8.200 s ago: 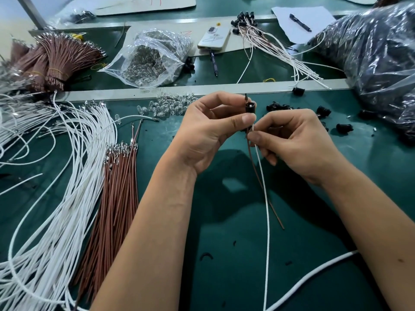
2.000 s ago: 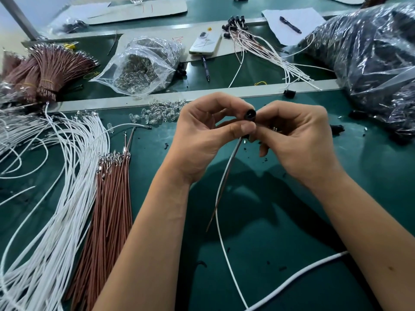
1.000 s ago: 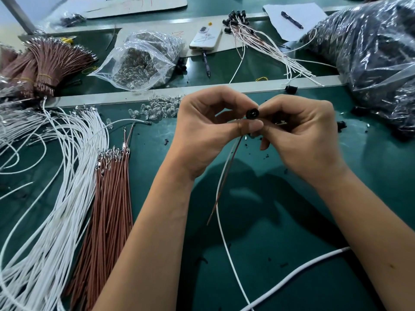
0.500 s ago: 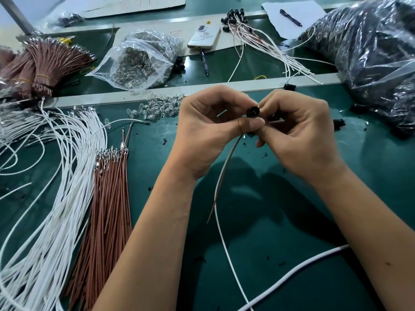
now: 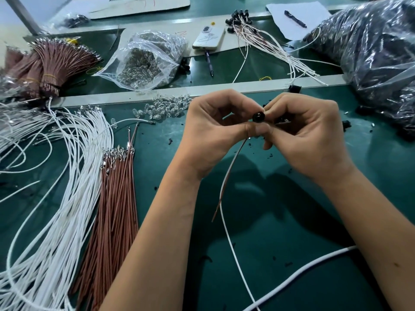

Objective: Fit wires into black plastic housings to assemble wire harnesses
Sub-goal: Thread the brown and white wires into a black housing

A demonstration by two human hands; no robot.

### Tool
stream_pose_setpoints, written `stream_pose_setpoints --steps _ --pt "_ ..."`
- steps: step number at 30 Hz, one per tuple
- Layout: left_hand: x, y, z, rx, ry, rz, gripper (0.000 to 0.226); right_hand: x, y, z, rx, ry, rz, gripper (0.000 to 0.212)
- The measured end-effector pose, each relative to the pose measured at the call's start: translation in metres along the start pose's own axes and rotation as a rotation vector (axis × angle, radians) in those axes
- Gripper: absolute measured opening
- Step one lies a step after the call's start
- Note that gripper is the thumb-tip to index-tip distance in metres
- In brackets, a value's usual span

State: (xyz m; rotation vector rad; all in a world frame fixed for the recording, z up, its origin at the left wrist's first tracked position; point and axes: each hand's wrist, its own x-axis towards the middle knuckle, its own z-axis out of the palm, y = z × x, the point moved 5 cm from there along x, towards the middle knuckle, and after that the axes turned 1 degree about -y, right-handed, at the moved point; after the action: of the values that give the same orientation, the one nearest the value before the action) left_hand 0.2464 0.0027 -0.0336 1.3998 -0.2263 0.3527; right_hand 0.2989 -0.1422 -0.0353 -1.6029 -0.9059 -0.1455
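Head view, hands: the left hand (image 5: 211,131) and the right hand (image 5: 307,135) meet fingertip to fingertip above the dark green bench mat (image 5: 280,221), near the middle of the view.
Left hand: fingers curled, thumb laid across towards the right, pinching the small round black plastic housing (image 5: 258,116) together with the wires just below it.
Right hand: fingers curled in tight, fingertips touching the housing from the right; what exactly they clamp is hidden behind the knuckles.
Housing: held clear of the mat between both hands, its round open end facing up and towards the camera.
Housing axis: its long axis runs down and away from the camera, in line with the wires that leave beneath the left thumb.
Held wires: a thin white wire (image 5: 226,221) and a thin reddish-brown wire (image 5: 224,187) hang from the housing, slanting down and left; the brown one ends free above the mat, the white one runs on to the lower edge.
Supply, left: a fan of loose white wires (image 5: 62,198) and, just beside it, a bundle of reddish-brown wires (image 5: 116,198), metal terminals pointing away.
Far side: a clear plastic bag of small clear parts (image 5: 146,61), finished harnesses (image 5: 269,46) and a large dark plastic bag (image 5: 377,55) at right.
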Motion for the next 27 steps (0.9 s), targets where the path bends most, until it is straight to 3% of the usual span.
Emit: stream_pose_setpoints --steps 5,12,27 --pt "-0.0002 0.0011 0.0005 -0.001 -0.005 0.006 0.028 0.0002 -0.0003 0.0014 0.018 -0.019 0.008 0.024" --pt "-0.0005 0.0039 0.0019 -0.009 -0.004 0.021 0.031 -0.0002 0.0031 0.0006 -0.019 -0.05 0.017 0.011" --pt "-0.0018 -0.0023 0.0033 -0.084 -0.006 0.03 0.032 0.0009 0.006 0.0036 -0.128 -0.112 -0.01 0.019"
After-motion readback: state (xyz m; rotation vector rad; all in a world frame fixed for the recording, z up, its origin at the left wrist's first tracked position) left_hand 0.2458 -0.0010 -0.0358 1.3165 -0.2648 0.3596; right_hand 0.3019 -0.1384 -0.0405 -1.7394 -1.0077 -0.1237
